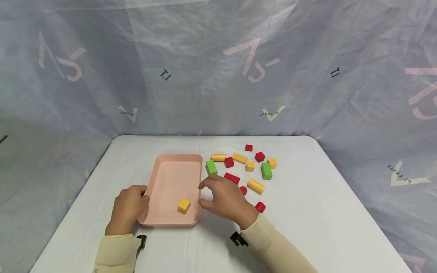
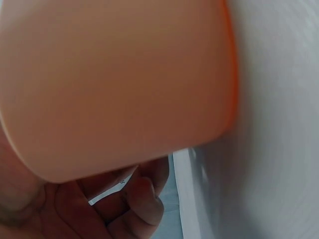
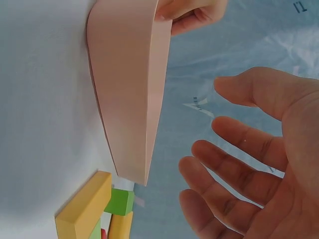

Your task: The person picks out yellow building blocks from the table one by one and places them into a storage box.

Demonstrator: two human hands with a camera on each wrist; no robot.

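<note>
A pink tray sits left of the middle of a white table, a yellow cube lying by its near right corner. A person's left hand grasps the tray's left rim; the right hand, released and holding nothing, hovers at the right rim, fingers loosely bent and thumb apart. A green block lies just beside the tray's right edge, with other red, yellow and green blocks scattered beyond it. A small red block lies nearest the table's far edge, before a printed grey cloth.
</note>
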